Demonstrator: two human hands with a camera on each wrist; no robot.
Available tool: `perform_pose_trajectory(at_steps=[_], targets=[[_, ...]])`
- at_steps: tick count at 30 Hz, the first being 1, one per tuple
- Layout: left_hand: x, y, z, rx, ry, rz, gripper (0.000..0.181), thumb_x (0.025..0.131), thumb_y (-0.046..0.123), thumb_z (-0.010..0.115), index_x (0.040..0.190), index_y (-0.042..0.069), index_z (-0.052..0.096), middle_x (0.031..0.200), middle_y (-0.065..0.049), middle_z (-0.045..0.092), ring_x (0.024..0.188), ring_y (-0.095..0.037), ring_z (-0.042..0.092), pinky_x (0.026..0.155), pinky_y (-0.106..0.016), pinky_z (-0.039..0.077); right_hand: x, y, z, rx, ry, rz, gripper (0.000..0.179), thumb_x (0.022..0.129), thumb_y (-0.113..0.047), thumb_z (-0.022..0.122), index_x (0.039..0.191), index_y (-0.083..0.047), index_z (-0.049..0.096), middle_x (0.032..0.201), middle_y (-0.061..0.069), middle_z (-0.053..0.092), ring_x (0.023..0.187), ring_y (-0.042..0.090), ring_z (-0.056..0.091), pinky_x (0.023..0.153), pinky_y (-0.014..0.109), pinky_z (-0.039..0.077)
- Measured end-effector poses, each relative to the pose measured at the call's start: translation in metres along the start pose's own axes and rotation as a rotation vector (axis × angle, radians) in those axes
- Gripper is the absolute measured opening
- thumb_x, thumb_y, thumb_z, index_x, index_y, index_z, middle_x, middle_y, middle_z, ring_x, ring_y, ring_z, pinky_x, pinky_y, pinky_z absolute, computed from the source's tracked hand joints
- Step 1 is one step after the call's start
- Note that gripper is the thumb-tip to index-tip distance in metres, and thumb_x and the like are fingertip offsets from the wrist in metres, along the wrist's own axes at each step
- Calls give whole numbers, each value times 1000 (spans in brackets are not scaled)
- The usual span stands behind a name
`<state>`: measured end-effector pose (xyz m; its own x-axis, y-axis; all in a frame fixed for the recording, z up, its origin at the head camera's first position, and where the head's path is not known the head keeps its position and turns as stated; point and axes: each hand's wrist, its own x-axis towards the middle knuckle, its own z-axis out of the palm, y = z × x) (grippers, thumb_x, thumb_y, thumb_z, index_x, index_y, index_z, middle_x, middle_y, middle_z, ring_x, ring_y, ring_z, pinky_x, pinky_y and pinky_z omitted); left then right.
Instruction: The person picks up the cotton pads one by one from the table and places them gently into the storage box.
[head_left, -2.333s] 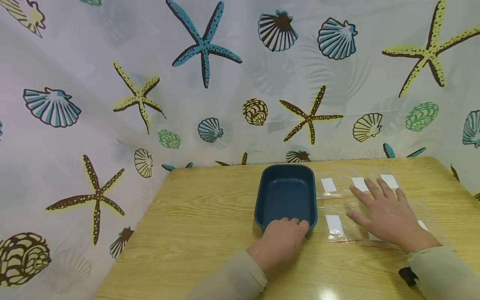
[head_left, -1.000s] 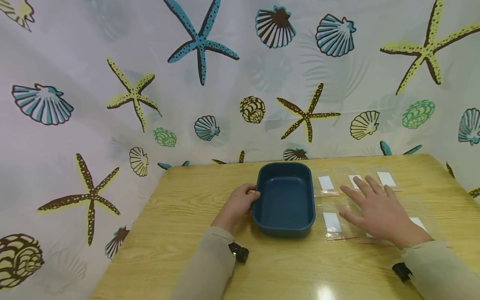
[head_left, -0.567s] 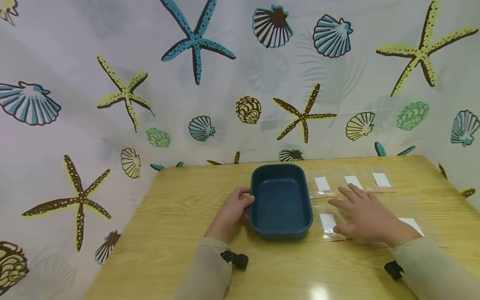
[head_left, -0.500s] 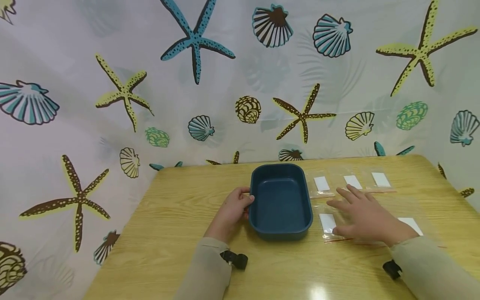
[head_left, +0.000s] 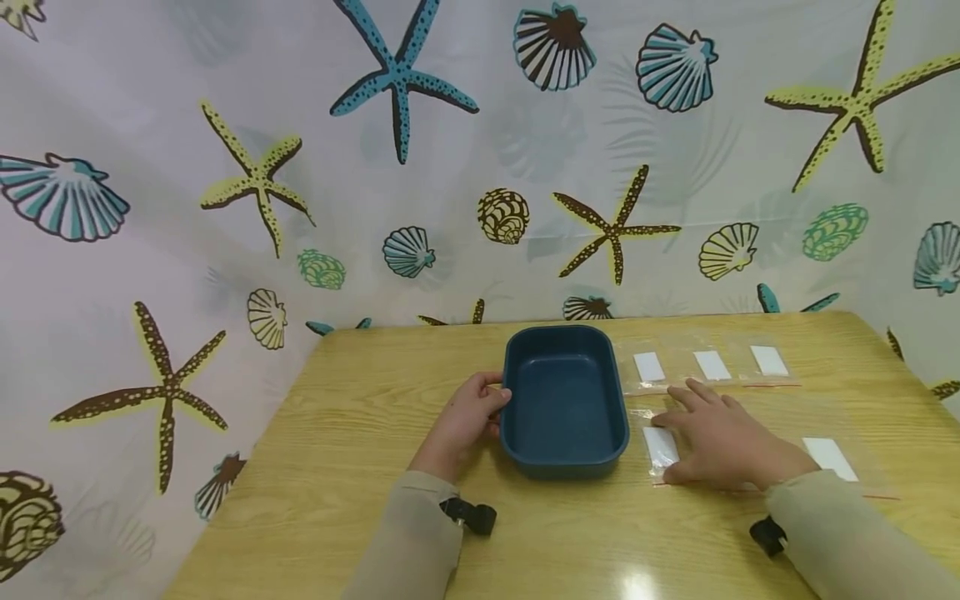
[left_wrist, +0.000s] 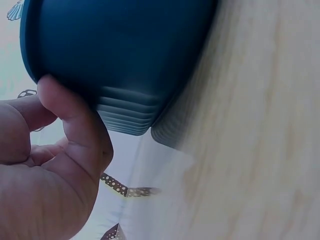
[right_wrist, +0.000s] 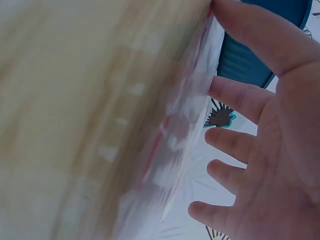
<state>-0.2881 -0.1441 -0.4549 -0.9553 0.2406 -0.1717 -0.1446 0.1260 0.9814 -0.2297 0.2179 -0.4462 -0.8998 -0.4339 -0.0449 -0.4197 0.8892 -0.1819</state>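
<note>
A dark blue plastic tub (head_left: 566, 412) stands on the table, with nothing in it. My left hand (head_left: 467, 417) holds the tub's left side; in the left wrist view its thumb (left_wrist: 75, 112) lies against the wall near the rim, the other fingers bent behind it. To the right of the tub lie several clear zip bags with red seal strips, each with a white rectangle. My right hand (head_left: 723, 437) is spread low over the front row, fingertips at the front-left zip bag (head_left: 661, 446). In the right wrist view its thumb (right_wrist: 260, 32) reaches the bag's edge.
Three more zip bags, among them the back-left zip bag (head_left: 649, 367), lie in a row behind. A larger zip bag (head_left: 831, 458) is partly under the right forearm. A shell-patterned curtain (head_left: 450, 192) rises behind the wooden table (head_left: 360, 467).
My left hand went from the tub's front rim to its left side. My right hand has moved left and down, its fingers drawing in toward the front-left zip bag.
</note>
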Motion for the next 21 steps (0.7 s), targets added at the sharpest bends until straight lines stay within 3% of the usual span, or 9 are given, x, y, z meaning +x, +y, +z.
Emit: perform_pose_trajectory(at_steps=[13, 21], targets=[[-1, 0, 0, -1, -1, 11, 38, 107, 19, 54, 143, 8, 49, 105, -14, 62, 78, -20, 63, 65, -31, 53, 4, -4, -4, -27, 40, -52, 66, 75, -56, 83, 125, -13, 71, 144, 20, 51, 141, 50, 31, 106, 71, 29], [-2, 0, 0, 18, 8, -5, 39, 107, 20, 55, 144, 11, 49, 100, -9, 59, 77, -19, 53, 67, -32, 49, 9, -5, 0, 40, 55, -43, 57, 76, -47, 86, 115, -10, 67, 136, 16, 54, 141, 48, 32, 109, 65, 30]])
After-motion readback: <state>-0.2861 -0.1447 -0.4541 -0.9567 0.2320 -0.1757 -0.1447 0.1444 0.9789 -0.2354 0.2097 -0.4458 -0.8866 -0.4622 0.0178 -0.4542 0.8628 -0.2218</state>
